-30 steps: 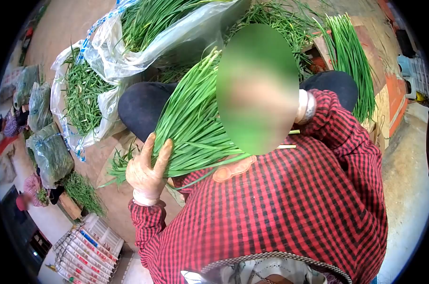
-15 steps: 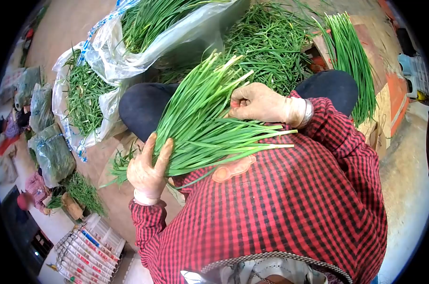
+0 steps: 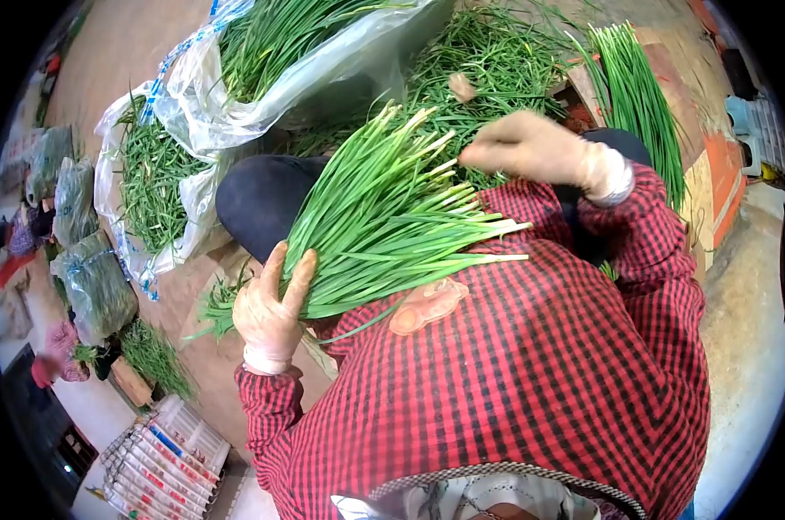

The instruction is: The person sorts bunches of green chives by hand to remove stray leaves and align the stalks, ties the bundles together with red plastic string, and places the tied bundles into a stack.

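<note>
My left hand (image 3: 271,305), in a pale glove, is closed round the leafy end of a loose bunch of garlic chives (image 3: 384,221). The bunch lies over my lap, its pale cut ends fanned out towards the right. Beyond those ends is my gloved right hand (image 3: 535,154), apart from the bunch and smeared by motion, so its grip cannot be made out. A small tan scrap (image 3: 462,87), blurred, shows over the heap of loose green leaves (image 3: 496,52) in front of me.
A plastic bag (image 3: 210,113) full of chives stands ahead on the left. Straight chives (image 3: 639,108) lie in a neat bundle on the right. Filled bags (image 3: 94,286), white crates (image 3: 171,455) and another person (image 3: 61,351) are at the left.
My right hand has moved away from the chive ends, to the right and forward. The tan scrap now shows over the heap. My left hand keeps its hold; the cut ends have shifted slightly.
</note>
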{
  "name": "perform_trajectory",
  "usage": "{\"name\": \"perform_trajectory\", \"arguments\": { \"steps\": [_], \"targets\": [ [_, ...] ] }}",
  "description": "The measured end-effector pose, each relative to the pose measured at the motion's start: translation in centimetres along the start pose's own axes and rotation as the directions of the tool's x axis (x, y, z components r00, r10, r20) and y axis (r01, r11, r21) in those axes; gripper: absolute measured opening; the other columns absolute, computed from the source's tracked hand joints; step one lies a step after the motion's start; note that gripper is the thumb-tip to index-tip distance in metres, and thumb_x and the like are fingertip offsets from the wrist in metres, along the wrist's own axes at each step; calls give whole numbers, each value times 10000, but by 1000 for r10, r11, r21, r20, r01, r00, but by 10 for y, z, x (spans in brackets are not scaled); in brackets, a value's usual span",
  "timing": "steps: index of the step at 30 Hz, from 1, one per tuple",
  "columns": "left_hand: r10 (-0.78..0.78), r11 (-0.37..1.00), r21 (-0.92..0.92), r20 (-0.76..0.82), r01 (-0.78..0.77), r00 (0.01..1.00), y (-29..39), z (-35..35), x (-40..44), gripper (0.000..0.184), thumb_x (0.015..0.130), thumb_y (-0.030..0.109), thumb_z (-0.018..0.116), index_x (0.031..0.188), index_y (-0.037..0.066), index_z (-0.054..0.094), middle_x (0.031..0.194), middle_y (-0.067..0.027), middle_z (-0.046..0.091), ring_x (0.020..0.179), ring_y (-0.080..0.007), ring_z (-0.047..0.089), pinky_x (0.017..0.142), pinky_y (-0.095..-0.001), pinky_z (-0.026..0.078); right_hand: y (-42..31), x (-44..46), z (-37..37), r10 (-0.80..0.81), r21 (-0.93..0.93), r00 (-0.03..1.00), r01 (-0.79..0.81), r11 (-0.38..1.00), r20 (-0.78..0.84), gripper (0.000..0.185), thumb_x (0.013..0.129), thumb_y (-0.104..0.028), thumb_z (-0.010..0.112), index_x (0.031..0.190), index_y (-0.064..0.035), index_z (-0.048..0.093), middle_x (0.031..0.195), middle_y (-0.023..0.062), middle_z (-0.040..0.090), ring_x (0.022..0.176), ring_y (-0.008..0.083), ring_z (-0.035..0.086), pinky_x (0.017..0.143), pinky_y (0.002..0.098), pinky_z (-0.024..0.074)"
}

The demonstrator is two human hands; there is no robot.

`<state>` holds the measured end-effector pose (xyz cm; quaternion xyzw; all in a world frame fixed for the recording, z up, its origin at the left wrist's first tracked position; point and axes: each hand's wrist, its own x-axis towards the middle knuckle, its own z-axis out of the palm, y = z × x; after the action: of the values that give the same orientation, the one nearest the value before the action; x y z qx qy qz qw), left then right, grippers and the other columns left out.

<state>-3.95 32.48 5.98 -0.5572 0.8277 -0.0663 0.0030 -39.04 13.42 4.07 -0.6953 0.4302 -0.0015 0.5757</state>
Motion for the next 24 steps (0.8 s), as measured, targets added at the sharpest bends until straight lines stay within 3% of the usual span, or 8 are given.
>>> {"name": "perform_trajectory", "arguments": {
  "steps": [3,6,9,10,15,17,21,24],
  "targets": [
    [14,1000,-10,25,-14,1000,-2,-3,1,586,788,50,597,1307,320,566,1244,-86,621,697,-189,575,598,-306,481,-30,7,33,-115,-202,948,180,963,298,461,886,-491,595,932,-47,710,825,144,688,752,285,658,714,388,510],
    [12,1000,-24,56,-11,998,-2,-8,1,603,776,42,605,1310,320,561,1239,-97,622,702,-192,582,592,-305,483,-17,11,55,-255,-365,939,327,871,233,275,846,-348,583,826,-86,665,765,142,663,750,369,645,701,441,516],
    [13,996,-87,70,-7,997,4,-10,4,614,757,36,618,1302,313,566,1226,-121,626,702,-203,608,587,-312,489,-9,9,50,-266,-610,944,329,721,194,254,863,-320,555,837,-86,651,744,131,658,728,349,657,676,454,522],
    [31,994,-104,84,-22,996,2,-6,5,635,729,47,644,1303,307,563,1213,-142,629,688,-221,631,581,-329,493,-15,8,51,-171,-686,959,280,672,224,216,855,-268,547,869,-82,657,746,120,666,725,327,669,665,457,528],
    [26,989,-147,157,-3,987,9,-13,12,554,756,75,620,1277,262,594,1228,-128,622,891,-286,667,668,-357,517,0,4,59,-247,-733,952,299,611,182,161,804,-219,570,743,-75,612,665,108,641,607,306,649,531,433,509],
    [29,991,-130,144,-10,989,8,-13,11,572,739,79,632,1280,264,591,1225,-131,624,892,-292,668,672,-364,522,2,7,55,-152,-828,978,203,522,144,143,792,-211,572,748,-82,612,678,99,641,618,294,655,530,426,510],
    [23,994,-109,167,-5,986,5,-10,5,567,744,76,630,1277,264,590,1220,-128,628,884,-290,668,667,-362,523,21,7,22,-200,-855,980,85,512,-23,153,769,-176,585,809,-69,688,771,124,684,674,297,678,594,421,544],
    [-11,993,-118,148,29,989,4,-10,2,554,752,74,625,1272,264,592,1215,-125,630,871,-284,668,662,-356,525,75,15,-30,-67,-868,950,-247,431,-304,152,818,-243,595,827,-92,614,781,102,653,729,309,652,646,429,522]
  ]
}}
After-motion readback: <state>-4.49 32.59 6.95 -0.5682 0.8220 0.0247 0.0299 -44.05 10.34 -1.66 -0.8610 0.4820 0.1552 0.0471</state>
